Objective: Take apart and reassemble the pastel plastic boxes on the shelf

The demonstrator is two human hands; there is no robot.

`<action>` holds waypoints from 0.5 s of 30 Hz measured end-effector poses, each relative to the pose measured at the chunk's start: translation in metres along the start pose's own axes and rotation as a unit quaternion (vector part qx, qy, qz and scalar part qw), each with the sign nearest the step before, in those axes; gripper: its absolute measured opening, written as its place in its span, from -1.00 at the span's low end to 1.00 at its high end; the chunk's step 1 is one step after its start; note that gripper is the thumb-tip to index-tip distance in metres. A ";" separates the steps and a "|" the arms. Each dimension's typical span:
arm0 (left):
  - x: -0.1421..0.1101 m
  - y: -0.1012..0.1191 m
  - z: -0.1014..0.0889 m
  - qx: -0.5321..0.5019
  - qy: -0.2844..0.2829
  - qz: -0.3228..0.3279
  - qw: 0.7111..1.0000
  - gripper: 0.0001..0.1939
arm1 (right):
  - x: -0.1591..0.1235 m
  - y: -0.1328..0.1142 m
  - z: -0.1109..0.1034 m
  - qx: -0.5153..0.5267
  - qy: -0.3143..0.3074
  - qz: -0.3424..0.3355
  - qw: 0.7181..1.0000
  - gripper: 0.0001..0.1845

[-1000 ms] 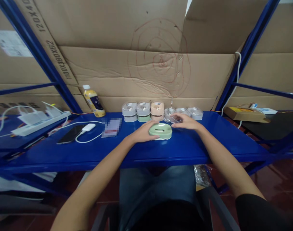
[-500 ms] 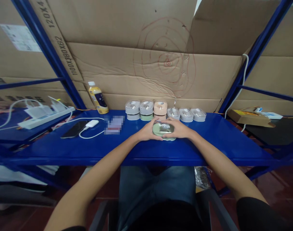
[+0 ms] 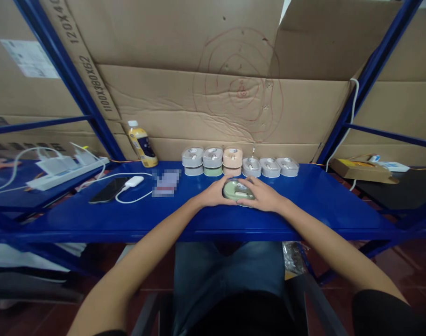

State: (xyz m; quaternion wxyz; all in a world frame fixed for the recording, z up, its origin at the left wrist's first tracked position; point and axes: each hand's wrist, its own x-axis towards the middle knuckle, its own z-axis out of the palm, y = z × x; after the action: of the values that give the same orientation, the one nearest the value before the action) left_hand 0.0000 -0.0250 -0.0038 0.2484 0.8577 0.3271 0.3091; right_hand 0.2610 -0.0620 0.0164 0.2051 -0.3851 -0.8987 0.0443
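Head view | lidded cases (image 3: 232, 159) behind green case (image 3: 231, 190) | bottle (image 3: 143, 144), phone (image 3: 108, 191) leftward

A blue tabletop (image 3: 325, 200) spans mid-frame, bearing a green case (image 3: 230, 190) at centre, a row of cases (image 3: 236, 161) just above, and, centre-left, a yellow bottle (image 3: 143, 145), dark phone (image 3: 106, 190) and pixelated item (image 3: 166, 182).

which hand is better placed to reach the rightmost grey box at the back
Probably the right hand: it holds the green box's right side, nearer the rightmost grey box. The left hand is on the opposite side, farther away.
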 end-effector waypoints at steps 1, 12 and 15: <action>0.000 0.000 0.000 0.002 -0.002 -0.004 1.000 0.13 | -0.003 -0.001 0.002 -0.005 0.004 -0.003 1.000 -0.12; -0.002 -0.005 -0.001 0.000 -0.017 -0.061 0.998 0.13 | -0.055 0.008 -0.024 -0.048 0.002 0.113 0.992 -0.15; -0.002 -0.003 -0.003 0.008 -0.022 -0.071 0.997 0.03 | -0.109 0.049 -0.050 -0.070 0.015 0.213 0.975 -0.09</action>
State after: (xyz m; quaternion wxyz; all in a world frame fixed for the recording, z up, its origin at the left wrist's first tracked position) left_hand -0.0044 -0.0237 -0.0042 0.2699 0.8409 0.3842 0.2691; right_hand 0.3814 -0.1093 0.0143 0.1772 -0.5813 -0.7940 0.0181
